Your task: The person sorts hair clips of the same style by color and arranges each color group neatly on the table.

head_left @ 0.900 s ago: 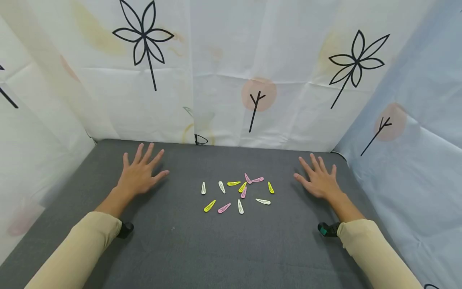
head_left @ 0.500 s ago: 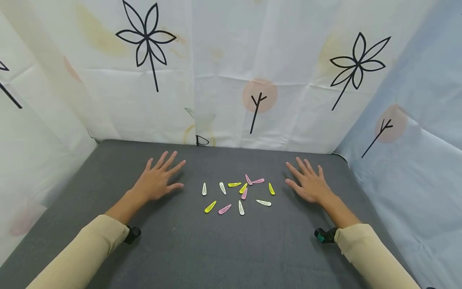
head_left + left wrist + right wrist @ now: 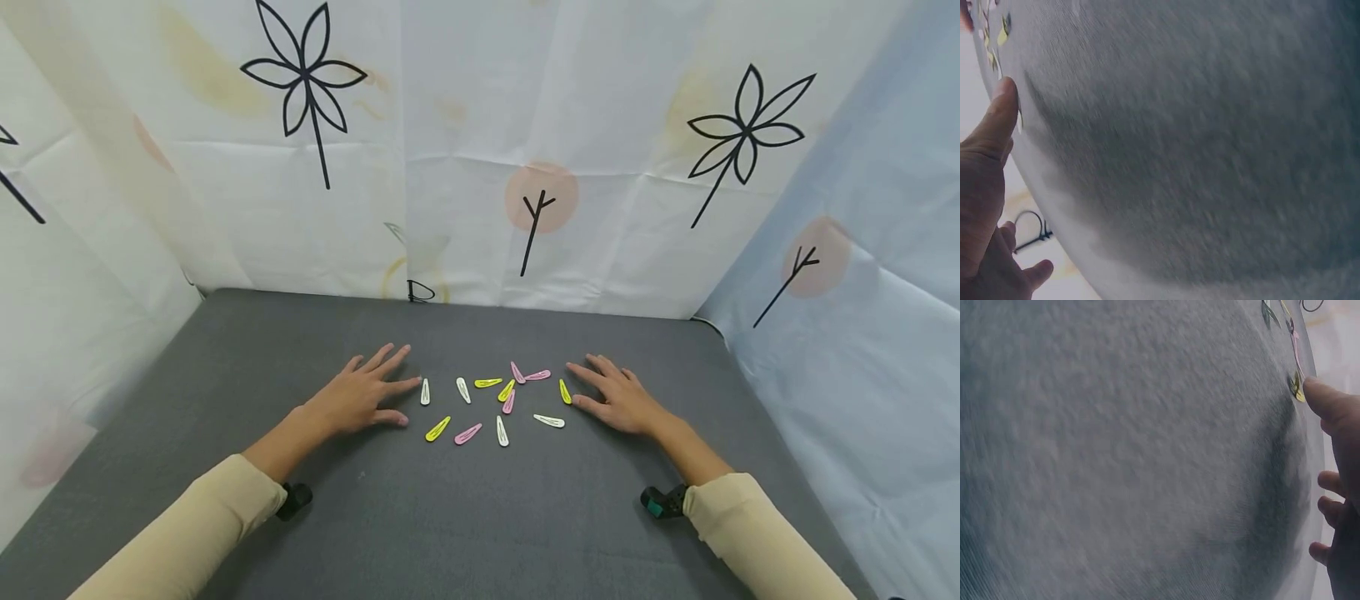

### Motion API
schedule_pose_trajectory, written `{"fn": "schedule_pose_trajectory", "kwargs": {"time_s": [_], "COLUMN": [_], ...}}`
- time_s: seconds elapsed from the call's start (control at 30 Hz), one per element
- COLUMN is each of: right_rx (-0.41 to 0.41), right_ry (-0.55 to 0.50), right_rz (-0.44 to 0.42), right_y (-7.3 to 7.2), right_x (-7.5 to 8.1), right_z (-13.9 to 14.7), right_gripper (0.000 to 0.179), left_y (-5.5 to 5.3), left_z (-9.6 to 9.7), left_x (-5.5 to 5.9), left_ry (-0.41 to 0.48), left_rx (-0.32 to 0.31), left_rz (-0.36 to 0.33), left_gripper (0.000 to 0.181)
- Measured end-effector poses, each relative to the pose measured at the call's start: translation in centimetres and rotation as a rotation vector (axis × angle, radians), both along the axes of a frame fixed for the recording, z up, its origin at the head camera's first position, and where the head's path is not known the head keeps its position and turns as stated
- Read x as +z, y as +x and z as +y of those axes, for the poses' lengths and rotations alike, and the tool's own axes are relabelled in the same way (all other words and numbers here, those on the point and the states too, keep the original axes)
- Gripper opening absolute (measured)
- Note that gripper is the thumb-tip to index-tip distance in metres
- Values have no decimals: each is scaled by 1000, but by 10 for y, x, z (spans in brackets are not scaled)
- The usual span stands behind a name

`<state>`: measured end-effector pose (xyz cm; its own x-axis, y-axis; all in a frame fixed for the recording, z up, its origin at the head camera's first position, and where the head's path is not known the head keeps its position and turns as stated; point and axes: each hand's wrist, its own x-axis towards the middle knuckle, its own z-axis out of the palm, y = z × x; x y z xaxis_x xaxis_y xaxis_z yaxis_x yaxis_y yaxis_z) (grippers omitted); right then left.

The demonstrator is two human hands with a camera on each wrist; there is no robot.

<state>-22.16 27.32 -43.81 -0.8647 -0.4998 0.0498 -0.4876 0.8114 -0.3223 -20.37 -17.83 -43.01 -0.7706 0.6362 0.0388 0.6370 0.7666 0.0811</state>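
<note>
Several snap hair clips in white, yellow and pink lie scattered mid-table in the head view. My left hand [image 3: 356, 397] has its fingers spread just left of a white hair clip [image 3: 425, 392]; a yellow hair clip [image 3: 437, 429] lies to the right of its thumb. On the other side my right hand [image 3: 621, 398] has its fingertips close to a yellow hair clip [image 3: 565, 392]. A white hair clip [image 3: 549, 421] lies left of and below that thumb. Pink hair clips, such as this pink hair clip [image 3: 468, 434], lie between the hands. Both hands hold nothing.
The dark grey table [image 3: 465, 525] ends at the back against a white printed curtain [image 3: 465, 100]. More curtain hangs at the left and right sides. Each wrist wears a small black device, such as the left device [image 3: 295, 501].
Both hands have moved inward toward the hair clips and slightly nearer the body, the left going right and the right going left. The clips lie as before.
</note>
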Motion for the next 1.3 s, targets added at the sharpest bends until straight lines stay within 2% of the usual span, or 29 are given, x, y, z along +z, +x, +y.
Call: {"fn": "schedule_pose_trajectory", "kwargs": {"time_s": [0.2, 0.43, 0.77, 1.07, 1.3], "right_rx": [17, 20, 22, 10, 11], "right_ry": [-77, -129, -138, -142, -149], "right_rz": [-18, 2, 38, 34, 46], "right_y": [0, -3, -3, -2, -1], "right_x": [-4, -9, -10, -12, -14], "right_z": [-5, -8, -10, -10, -11], "right_gripper": [49, 43, 41, 42, 41], "left_y": [4, 9, 10, 8, 5], "left_z": [12, 23, 30, 37, 40], "left_x": [1, 0, 4, 2, -1], "left_ry": [37, 12, 0, -13, 27], "left_rx": [-79, -152, -149, -140, -169], "left_rz": [-42, -58, -86, -139, -138], "left_gripper": [64, 69, 66, 65, 65]}}
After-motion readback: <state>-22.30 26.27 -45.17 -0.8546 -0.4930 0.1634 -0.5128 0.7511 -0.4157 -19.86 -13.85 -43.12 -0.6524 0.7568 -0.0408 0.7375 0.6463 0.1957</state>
